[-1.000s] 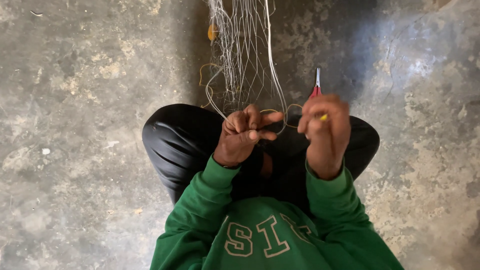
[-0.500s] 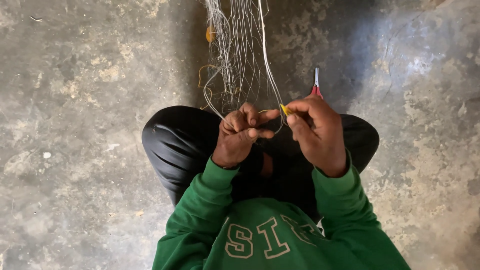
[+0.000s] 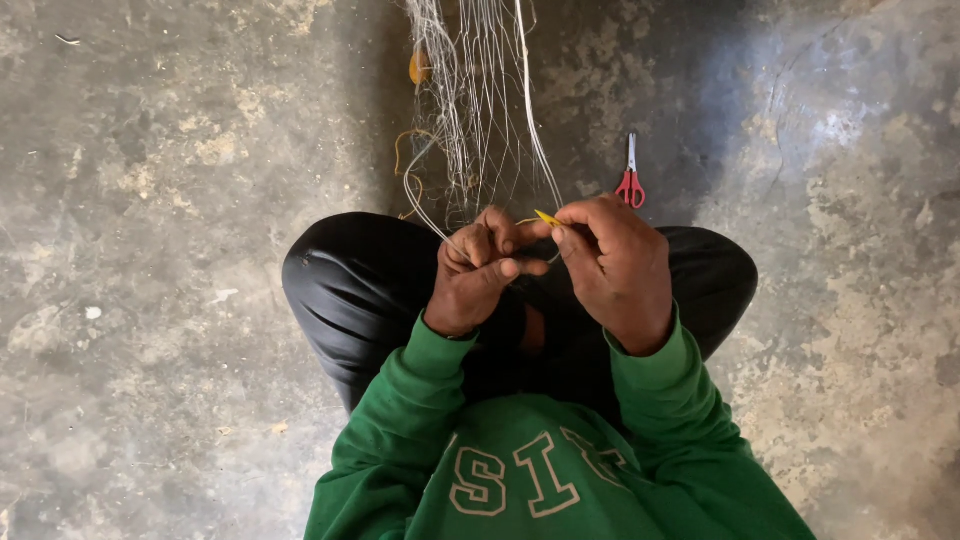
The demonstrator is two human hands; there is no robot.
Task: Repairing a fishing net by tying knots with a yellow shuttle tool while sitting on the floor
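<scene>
A thin white fishing net (image 3: pixel 480 110) hangs down from the top of the view to my hands. My left hand (image 3: pixel 480 272) is closed around the net's lower strands above my lap. Touching it from the right, my right hand (image 3: pixel 615 268) pinches a small yellow netting needle (image 3: pixel 547 217) against those strands. Both hands sit over my crossed legs in black trousers (image 3: pixel 345 290). My green sleeves fill the bottom of the view.
Red-handled scissors (image 3: pixel 630 178) lie on the grey concrete floor (image 3: pixel 170 200) just beyond my right hand. A small orange float (image 3: pixel 418 68) is caught in the net near the top. Yellow cord (image 3: pixel 405 160) loops beside the net's left edge.
My right hand has come left from beside the scissors and joined my left hand at the net, bringing the yellow needle with it. The scissors now show fully on the floor.
</scene>
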